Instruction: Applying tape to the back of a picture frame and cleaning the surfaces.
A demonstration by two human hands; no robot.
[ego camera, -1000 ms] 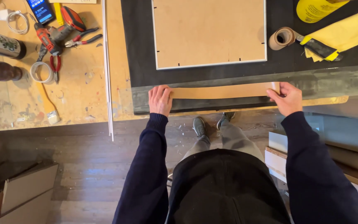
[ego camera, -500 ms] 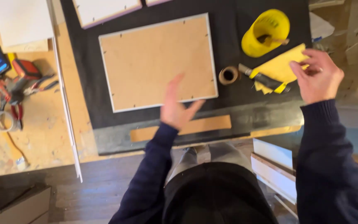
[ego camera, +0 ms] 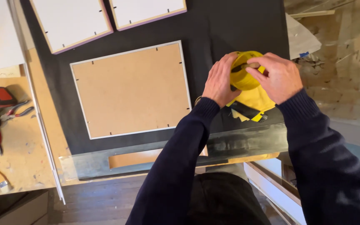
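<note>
Your left hand [ego camera: 219, 81] cups the near-left side of one yellow tub [ego camera: 243, 75], fingers wrapped against its wall. Your right hand [ego camera: 276, 77] pinches a small brown handle [ego camera: 246, 66] at the tub's mouth. The tub sits over one yellow cloth [ego camera: 257, 102] on the black mat [ego camera: 213, 29]. To the left lies one picture frame [ego camera: 132, 89], backing up; two more white-backed frames [ego camera: 69, 21] lie beyond it. One pair of red pliers [ego camera: 19, 110] rests far left on the bench [ego camera: 21, 162].
</note>
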